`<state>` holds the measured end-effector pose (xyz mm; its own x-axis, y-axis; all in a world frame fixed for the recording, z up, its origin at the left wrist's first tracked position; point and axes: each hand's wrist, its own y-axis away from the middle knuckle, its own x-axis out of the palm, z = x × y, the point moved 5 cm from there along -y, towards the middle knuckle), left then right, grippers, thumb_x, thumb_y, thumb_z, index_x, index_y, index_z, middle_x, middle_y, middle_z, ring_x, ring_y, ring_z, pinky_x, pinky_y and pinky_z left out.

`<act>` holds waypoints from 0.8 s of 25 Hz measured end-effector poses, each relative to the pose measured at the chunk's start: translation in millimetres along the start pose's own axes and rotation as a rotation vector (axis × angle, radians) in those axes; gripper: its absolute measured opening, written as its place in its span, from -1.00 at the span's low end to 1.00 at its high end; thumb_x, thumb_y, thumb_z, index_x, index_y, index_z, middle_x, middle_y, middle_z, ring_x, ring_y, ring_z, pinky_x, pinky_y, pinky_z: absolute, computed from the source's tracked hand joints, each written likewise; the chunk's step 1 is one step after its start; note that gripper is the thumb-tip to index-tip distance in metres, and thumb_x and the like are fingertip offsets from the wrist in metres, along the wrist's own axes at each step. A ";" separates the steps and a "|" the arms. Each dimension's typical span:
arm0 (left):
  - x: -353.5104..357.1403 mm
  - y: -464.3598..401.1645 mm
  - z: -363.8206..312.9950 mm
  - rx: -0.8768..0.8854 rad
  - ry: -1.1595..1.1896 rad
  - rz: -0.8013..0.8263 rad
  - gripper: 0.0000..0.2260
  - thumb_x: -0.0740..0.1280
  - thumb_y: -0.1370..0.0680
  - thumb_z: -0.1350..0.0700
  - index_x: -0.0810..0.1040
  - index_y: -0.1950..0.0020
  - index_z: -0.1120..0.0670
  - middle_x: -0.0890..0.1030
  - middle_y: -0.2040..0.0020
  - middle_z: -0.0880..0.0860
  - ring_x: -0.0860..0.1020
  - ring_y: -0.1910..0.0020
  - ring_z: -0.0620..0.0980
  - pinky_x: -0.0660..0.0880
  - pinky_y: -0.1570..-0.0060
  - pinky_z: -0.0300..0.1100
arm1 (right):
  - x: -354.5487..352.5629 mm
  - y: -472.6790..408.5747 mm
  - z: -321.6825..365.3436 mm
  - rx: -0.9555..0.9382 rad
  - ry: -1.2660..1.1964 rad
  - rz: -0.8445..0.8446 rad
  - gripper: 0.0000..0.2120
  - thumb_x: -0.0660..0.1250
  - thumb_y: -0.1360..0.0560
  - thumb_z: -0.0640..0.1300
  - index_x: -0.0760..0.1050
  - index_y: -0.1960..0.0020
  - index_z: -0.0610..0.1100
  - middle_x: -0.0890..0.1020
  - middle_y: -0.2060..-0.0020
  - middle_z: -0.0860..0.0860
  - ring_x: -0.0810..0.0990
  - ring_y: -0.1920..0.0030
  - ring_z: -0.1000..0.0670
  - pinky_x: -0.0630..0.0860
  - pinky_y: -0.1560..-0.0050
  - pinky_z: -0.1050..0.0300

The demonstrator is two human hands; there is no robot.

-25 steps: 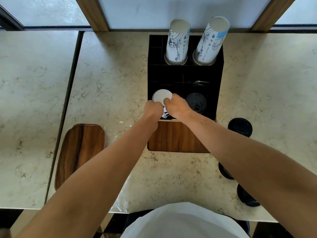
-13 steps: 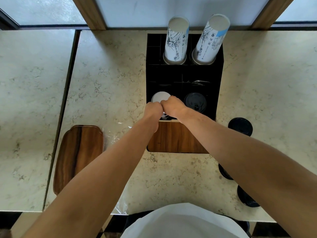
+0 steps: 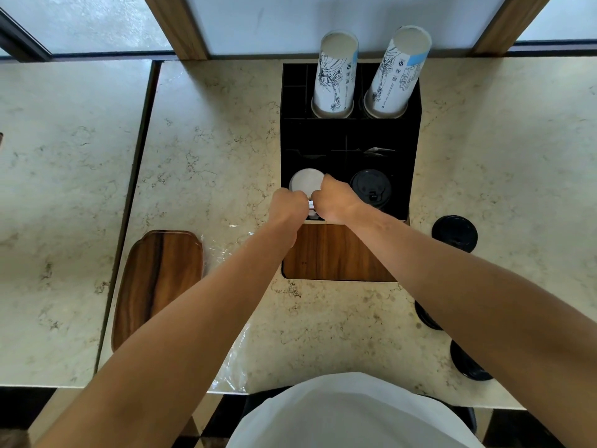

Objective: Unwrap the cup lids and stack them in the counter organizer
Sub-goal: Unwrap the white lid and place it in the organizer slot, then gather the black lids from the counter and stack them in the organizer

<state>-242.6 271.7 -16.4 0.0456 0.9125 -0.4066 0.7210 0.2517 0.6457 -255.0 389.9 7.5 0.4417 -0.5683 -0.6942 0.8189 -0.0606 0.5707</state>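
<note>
A black counter organizer (image 3: pixel 413 163) with a wooden front stands at the middle of the marble counter. Its front left slot holds a stack of white lids (image 3: pixel 305 182); its front right slot holds black lids (image 3: pixel 371 188). My left hand (image 3: pixel 288 206) and my right hand (image 3: pixel 332 198) meet over the white stack, both with fingers curled round its near side. What the fingertips touch is hidden. Loose black lids (image 3: pixel 455 233) lie on the counter to the right, with two more black lid stacks (image 3: pixel 468 367) partly hidden under my right forearm.
Two stacks of printed paper cups (image 3: pixel 336 79) stand in the organizer's back slots. A wooden tray (image 3: pixel 155 282) lies at the left, crumpled clear plastic wrap (image 3: pixel 232 367) beside it near the counter's front edge. A seam divides the counter at the left.
Both hands have stayed on the white lid stack and drawn slightly closer together; the view has shifted a little.
</note>
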 end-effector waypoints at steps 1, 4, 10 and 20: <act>-2.1 2.0 2.3 0.041 0.006 -0.008 -0.82 0.22 -0.62 0.25 0.52 -0.18 0.08 0.49 0.20 -0.04 0.47 0.27 -0.11 0.40 0.39 -0.27 | -1.6 3.1 -3.3 -0.022 0.002 -0.006 -0.53 0.26 -0.65 -0.26 0.27 -0.52 -0.31 0.54 -0.33 -0.26 0.55 -0.29 -0.23 0.52 -0.30 -0.06; -10.2 17.2 8.6 0.187 -0.044 -0.022 -0.83 0.30 -0.59 0.16 0.54 -0.14 -0.03 0.57 0.10 -0.12 0.50 0.19 -0.18 0.37 0.34 -0.30 | -10.5 24.7 -13.1 -0.162 -0.054 -0.088 -0.53 0.22 -0.67 -0.27 0.28 -0.56 -0.23 0.47 -0.44 -0.21 0.47 -0.41 -0.18 0.40 -0.43 -0.01; -18.6 52.1 25.4 0.212 -0.009 -0.006 -0.87 0.31 -0.57 0.11 0.52 -0.08 -0.08 0.59 0.11 -0.10 0.60 0.12 -0.07 0.66 -0.03 0.07 | -10.5 66.0 -46.4 -0.236 -0.186 -0.168 -0.61 0.30 -0.66 -0.12 0.43 -0.47 -0.11 0.57 -0.37 -0.08 0.53 -0.35 -0.07 0.36 -0.21 0.23; 28.2 97.2 74.6 0.129 -0.051 0.232 -0.86 0.22 -0.52 0.17 0.57 0.05 0.06 0.63 0.11 0.10 0.59 0.15 0.11 0.60 0.04 0.07 | 22.8 122.6 -143.2 -0.073 -0.285 -0.207 -0.63 0.37 -0.59 -0.01 0.51 -0.35 -0.10 0.66 -0.17 -0.01 0.65 -0.07 0.00 0.58 -0.16 0.05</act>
<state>-119.7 297.9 -13.4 0.2526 0.9227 -0.2911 0.7691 -0.0090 0.6390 -92.0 487.1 -1.2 0.1524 -0.7569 -0.6355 0.9090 -0.1450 0.3907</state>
